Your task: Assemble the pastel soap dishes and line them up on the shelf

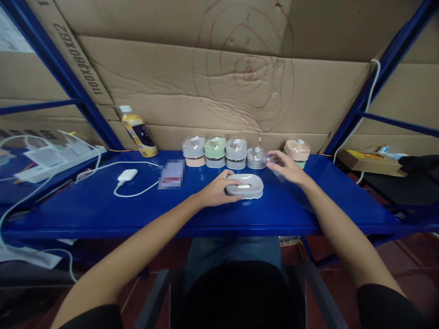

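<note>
A grey oval box (252, 186) with a small white piece on its lid rests on the blue table in front of me. My left hand (221, 188) grips its left end, thumb at the near side and fingers at the far side. Off to the right, my right hand (286, 167) holds a thin piece of clear plastic (274, 169) between thumb and fingers. Just left of those fingers sits a single grey box (256, 157). Behind my right hand stand a stacked peach box (297, 148) and green box, partly covered by the hand.
Along the back are stacked boxes: a grey pair (236, 153), a green-topped pair (215, 151) and a grey-topped pair (194, 151). Further left stand a yellow bottle (139, 130), a white charger (127, 175) with cable, and a blurred card (172, 174). Blue shelf posts flank the table; cardboard backs it.
</note>
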A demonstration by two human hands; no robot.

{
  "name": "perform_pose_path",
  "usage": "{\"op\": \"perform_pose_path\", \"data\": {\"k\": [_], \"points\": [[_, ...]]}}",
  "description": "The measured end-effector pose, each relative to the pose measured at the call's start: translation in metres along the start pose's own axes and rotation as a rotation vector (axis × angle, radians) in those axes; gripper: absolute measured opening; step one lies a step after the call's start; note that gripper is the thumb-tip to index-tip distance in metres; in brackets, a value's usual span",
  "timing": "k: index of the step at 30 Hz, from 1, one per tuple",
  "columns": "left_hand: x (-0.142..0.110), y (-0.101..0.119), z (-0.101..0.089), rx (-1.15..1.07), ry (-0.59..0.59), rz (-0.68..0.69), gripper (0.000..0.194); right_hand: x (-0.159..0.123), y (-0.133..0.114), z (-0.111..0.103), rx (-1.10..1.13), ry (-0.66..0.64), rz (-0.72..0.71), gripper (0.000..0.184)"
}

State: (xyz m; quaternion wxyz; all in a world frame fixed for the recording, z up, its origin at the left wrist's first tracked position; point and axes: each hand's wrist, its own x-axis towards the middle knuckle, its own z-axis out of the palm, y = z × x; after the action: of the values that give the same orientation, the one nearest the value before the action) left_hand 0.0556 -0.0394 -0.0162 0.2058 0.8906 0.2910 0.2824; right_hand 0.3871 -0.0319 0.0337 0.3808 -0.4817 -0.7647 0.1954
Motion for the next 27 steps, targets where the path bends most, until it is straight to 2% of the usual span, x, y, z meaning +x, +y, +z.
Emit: {"op": "perform_pose_path", "data": {"k": [2, 7, 12, 15, 17, 21, 27], "points": [[0.000, 0.002, -0.001, 0.008, -0.006, 0.001, 0.040, 0.003, 0.009, -0.004, 0.011, 0.065, 0.090, 0.066], [0.002, -0.002, -0.012, 0.034, 0.072, -0.005, 0.041, 0.006, 0.015, 0.000, 0.017, 0.096, 0.119, 0.077], [0.004, -0.024, -0.033, 0.118, 0.165, -0.109, 0.052, 0.005, 0.016, -0.008, -0.140, -0.047, 0.148, 0.068], [0.003, -0.036, -0.039, 0.148, 0.142, -0.163, 0.061, 0.004, 0.013, -0.012, -0.204, -0.176, 0.192, 0.062], [0.003, -0.038, -0.038, 0.149, 0.104, -0.174, 0.064, 0.004, 0.011, -0.013, -0.221, -0.216, 0.210, 0.062], [0.003, -0.025, -0.030, 0.134, 0.087, -0.137, 0.064, 0.004, 0.009, -0.011, -0.222, -0.183, 0.213, 0.058], [0.000, 0.005, -0.013, 0.075, -0.003, 0.002, 0.046, 0.003, 0.010, -0.010, -0.223, -0.175, 0.195, 0.056]]}}
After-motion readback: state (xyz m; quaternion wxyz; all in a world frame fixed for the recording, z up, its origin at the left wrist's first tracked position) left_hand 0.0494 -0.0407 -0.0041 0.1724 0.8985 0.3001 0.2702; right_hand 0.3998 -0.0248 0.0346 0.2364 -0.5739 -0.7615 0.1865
